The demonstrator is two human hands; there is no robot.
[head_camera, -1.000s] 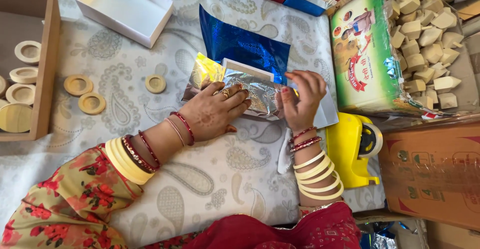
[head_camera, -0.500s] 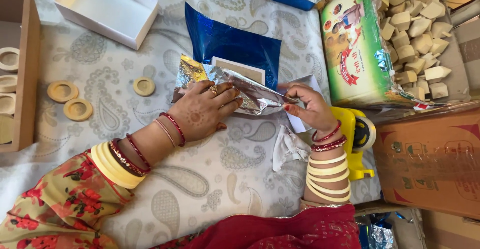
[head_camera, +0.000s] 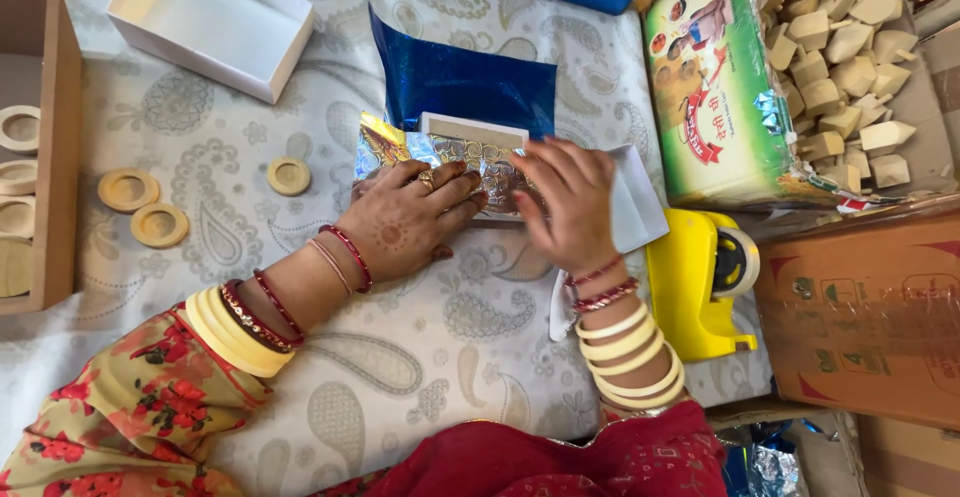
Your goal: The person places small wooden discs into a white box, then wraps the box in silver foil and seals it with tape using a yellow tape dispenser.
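A small box wrapped in shiny silver patterned foil lies on the paisley cloth in the middle. My left hand presses flat on its left part, fingers spread over the foil. On the right part my right hand lies palm down, holding the foil against the box. A blue foil sheet lies just behind the box, with a pale box edge showing between. White paper sticks out under my right hand.
A yellow tape dispenser stands right of my right wrist. An open white box sits at the back left. Wooden rings lie left, beside a wooden tray. A printed carton with wooden blocks and a cardboard box are at right.
My right hand, which pinched the foil's right end a moment ago, now lies flat on top of the wrapped box. My left hand stays pressed on the foil.
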